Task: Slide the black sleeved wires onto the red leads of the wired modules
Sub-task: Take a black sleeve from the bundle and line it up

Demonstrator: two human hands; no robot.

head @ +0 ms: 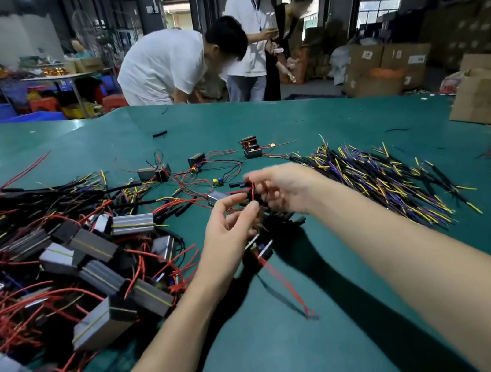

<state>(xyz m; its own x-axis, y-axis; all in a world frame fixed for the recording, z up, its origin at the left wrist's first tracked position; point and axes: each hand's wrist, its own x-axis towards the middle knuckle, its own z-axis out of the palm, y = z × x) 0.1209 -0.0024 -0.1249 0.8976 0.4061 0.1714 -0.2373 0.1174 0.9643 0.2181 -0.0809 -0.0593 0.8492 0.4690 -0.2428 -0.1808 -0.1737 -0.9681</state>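
a red lead is pinched in the right hand above the green counter; the left hand pinches a wired module just below, between module pile and sleeved wires.

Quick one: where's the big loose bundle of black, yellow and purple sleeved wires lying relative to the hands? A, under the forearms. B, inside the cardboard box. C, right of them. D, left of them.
C: the bundle of sleeved wires lies spread on the green table to the right of the right hand.

right hand motion-blurred, module pile cropped left
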